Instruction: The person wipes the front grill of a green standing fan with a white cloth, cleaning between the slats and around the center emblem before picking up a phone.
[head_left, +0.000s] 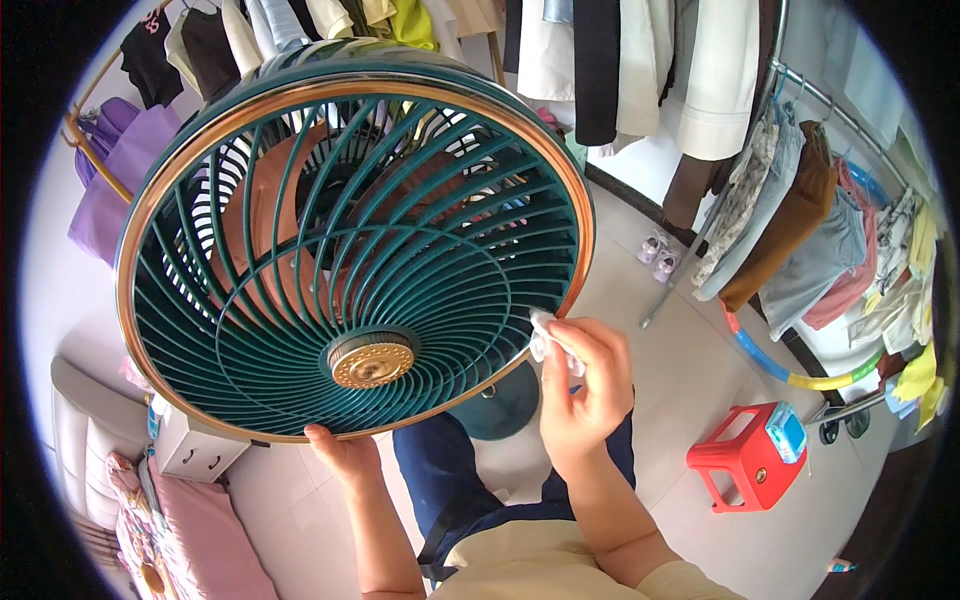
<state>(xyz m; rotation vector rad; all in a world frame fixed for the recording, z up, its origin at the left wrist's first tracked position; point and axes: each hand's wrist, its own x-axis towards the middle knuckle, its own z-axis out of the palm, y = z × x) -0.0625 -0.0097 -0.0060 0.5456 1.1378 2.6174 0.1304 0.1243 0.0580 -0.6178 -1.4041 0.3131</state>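
Note:
A large electric fan [440, 240] fills the middle of the view, with a dark green spiral grille, a copper-coloured rim and a gold hub cap. Brownish blades show behind the grille. My left hand [343, 455] grips the lower rim, its thumb in front and the other fingers hidden behind. At the fan's lower right, my right hand [592, 385] pinches a crumpled white wipe [545, 335] against the grille next to the rim. Below the fan, its round green base [500, 405] stands on the floor between my legs.
A red plastic stool [735, 465] with a blue packet [786, 433] on it stands at the right. Clothes racks [810, 85] line the back and right, with a colourful hoop [800, 382] beneath. A white drawer cabinet [195, 445] and a pink-covered bed [205, 535] are at the lower left.

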